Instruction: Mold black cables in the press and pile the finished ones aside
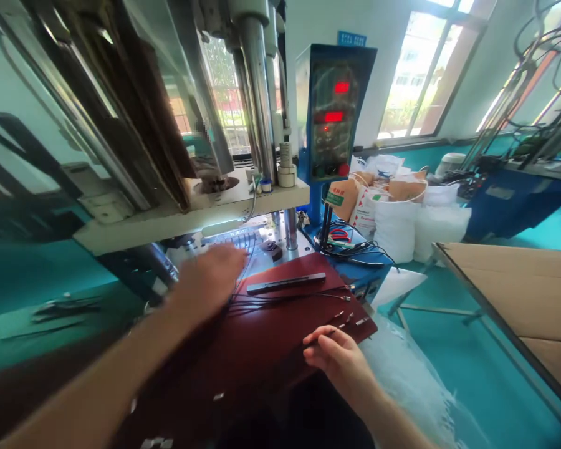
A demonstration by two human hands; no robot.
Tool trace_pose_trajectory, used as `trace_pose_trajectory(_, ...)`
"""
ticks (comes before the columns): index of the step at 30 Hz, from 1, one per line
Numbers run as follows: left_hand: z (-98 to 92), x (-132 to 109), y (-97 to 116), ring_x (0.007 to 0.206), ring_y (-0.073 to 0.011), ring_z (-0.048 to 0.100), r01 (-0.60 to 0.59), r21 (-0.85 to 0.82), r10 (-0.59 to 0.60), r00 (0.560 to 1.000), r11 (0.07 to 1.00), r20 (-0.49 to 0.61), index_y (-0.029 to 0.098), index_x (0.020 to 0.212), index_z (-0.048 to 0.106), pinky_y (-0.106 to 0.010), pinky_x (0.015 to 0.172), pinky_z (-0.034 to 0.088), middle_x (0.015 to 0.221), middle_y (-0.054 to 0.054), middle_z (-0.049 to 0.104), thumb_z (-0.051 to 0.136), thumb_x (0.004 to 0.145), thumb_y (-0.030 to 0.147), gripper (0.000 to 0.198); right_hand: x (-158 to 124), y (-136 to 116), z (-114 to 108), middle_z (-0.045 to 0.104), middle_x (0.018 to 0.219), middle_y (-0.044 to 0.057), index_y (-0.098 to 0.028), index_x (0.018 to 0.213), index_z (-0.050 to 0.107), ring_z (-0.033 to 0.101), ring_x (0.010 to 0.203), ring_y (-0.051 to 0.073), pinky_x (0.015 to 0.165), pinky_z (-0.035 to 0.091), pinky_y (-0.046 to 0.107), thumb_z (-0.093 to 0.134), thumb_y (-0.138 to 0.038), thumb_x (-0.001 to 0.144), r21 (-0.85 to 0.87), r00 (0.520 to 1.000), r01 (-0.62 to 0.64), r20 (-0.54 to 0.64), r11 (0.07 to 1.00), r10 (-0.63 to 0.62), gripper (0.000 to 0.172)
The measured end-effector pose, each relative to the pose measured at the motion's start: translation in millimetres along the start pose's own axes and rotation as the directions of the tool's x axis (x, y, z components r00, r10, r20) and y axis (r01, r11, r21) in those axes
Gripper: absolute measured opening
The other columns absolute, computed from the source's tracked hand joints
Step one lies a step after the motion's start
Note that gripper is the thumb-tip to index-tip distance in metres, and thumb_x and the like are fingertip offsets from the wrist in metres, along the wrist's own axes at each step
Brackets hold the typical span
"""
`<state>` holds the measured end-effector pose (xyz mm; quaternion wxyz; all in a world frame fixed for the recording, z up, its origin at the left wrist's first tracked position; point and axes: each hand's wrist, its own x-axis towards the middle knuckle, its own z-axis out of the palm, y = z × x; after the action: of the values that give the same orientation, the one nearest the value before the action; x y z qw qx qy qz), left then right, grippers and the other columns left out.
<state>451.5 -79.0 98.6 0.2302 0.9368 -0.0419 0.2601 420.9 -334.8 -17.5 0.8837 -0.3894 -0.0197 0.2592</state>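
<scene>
My right hand [336, 362] pinches a thin wire [318, 337] at the edge of the dark red mat [262, 355]; my left hand [208, 284], fingers unclear, nears the press plate [283, 257].

Operator's arms, noted from across the bench

Two bare hands on view: left hand [208, 280] and right hand [336, 362], fingers slim, nails short on the right. Left forearm [88, 380] long and smooth, tapering to the wrist, skin bare to the frame edge, outline slightly blurred. Right forearm [383, 411] likewise bare and narrow. Dark patch [290, 421] at the lower edge between the arms possibly clothing, too dim to tell from here
</scene>
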Motion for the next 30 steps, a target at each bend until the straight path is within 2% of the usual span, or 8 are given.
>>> trace_pose_trajectory(3, 67.7, -4, 30, 0.087, -0.0193, 0.057, -0.061, -0.191, 0.105, 0.968, 0.98, 0.226, 0.018, 0.091, 0.06, -0.032, 0.082, 0.041, 0.09, -0.006, 0.064, 0.038, 0.083, 0.028, 0.025, 6, 1, -6, 0.068, 0.081, 0.008, -0.013, 0.082, 0.06, 0.064, 0.064, 0.016, 0.06, 0.05, 0.026, 0.071, -0.028, 0.07, -0.083, 0.997, 0.035, -0.066, 0.996, -0.04, 0.022)
trace_pose_trajectory(5, 106.1, -14, 44, 0.081, -0.0171, 0.058, 0.036, -0.358, 0.092, 0.938, 0.933, 0.335, 0.018, 0.092, 0.058, -0.028, 0.075, 0.041, 0.088, -0.006, 0.064, 0.036, 0.085, 0.027, 0.025, 8, 0, -11, 0.067, 0.069, 0.006, -0.013, 0.077, 0.06, 0.062, 0.054, 0.015, 0.05, 0.049, 0.023, 0.07, -0.033, 0.071, -0.198, 0.987, 0.076, -0.124, 0.977, -0.102, 0.023)
trace_pose_trajectory(7, 127.3, -27, 50, 0.069, -0.0159, 0.057, 0.146, -0.421, 0.055, 0.901, 0.895, 0.43, 0.018, 0.087, 0.059, -0.026, 0.065, 0.04, 0.076, -0.004, 0.064, 0.037, 0.085, 0.031, 0.026, 10, -3, -15, 0.064, 0.055, 0.004, -0.012, 0.069, 0.058, 0.059, 0.045, 0.014, 0.044, 0.046, 0.022, 0.07, -0.036, 0.07, -0.296, 0.977, 0.091, -0.158, 0.951, -0.142, 0.027)
trace_pose_trajectory(11, 127.4, -40, 48, 0.062, -0.0158, 0.054, 0.245, -0.408, -0.007, 0.863, 0.879, 0.504, 0.018, 0.084, 0.059, -0.025, 0.059, 0.036, 0.066, -0.002, 0.061, 0.036, 0.085, 0.036, 0.029, 15, -8, -20, 0.063, 0.055, 0.003, -0.013, 0.065, 0.056, 0.059, 0.045, 0.013, 0.043, 0.044, 0.02, 0.07, -0.038, 0.069, -0.276, 0.973, 0.076, -0.188, 0.958, -0.132, 0.029)
trace_pose_trajectory(15, 120.6, -40, 42, 0.075, -0.0197, 0.058, 0.194, -0.361, -0.005, 0.886, 0.912, 0.463, 0.021, 0.083, 0.061, -0.028, 0.069, 0.038, 0.079, -0.005, 0.065, 0.04, 0.083, 0.032, 0.024, 16, -9, -21, 0.067, 0.073, 0.006, -0.013, 0.075, 0.059, 0.063, 0.056, 0.014, 0.049, 0.047, 0.021, 0.072, -0.034, 0.069, -0.15, 0.975, 0.062, -0.201, 0.987, -0.092, 0.026)
trace_pose_trajectory(21, 127.2, -37, 33, 0.083, -0.0223, 0.058, 0.158, -0.34, 0.004, 0.902, 0.927, 0.431, 0.023, 0.084, 0.063, -0.032, 0.078, 0.039, 0.086, -0.005, 0.066, 0.043, 0.081, 0.031, 0.021, 5, -13, -23, 0.067, 0.07, 0.007, -0.013, 0.074, 0.06, 0.062, 0.055, 0.014, 0.047, 0.046, 0.02, 0.076, -0.033, 0.064, -0.08, 0.964, 0.04, -0.257, 0.996, -0.059, 0.028)
trace_pose_trajectory(25, 130.1, -33, 35, 0.081, -0.022, 0.059, 0.135, -0.336, 0.038, 0.887, 0.932, 0.461, 0.023, 0.085, 0.062, -0.031, 0.075, 0.039, 0.084, -0.005, 0.066, 0.042, 0.083, 0.031, 0.022, -1, -12, -30, 0.066, 0.071, 0.006, -0.014, 0.073, 0.059, 0.061, 0.052, 0.014, 0.045, 0.046, 0.021, 0.075, -0.036, 0.064, -0.132, 0.946, 0.055, -0.31, 0.99, -0.094, 0.029)
trace_pose_trajectory(30, 139.6, -34, 34, 0.079, -0.0215, 0.059, 0.106, -0.307, 0.067, 0.86, 0.946, 0.505, 0.021, 0.085, 0.06, -0.031, 0.072, 0.039, 0.082, -0.006, 0.064, 0.037, 0.085, 0.03, 0.025, -8, -5, -43, 0.064, 0.067, 0.004, -0.014, 0.075, 0.058, 0.058, 0.048, 0.013, 0.043, 0.045, 0.022, 0.067, -0.041, 0.072, -0.323, 0.947, 0.036, -0.292, 0.946, -0.136, 0.028)
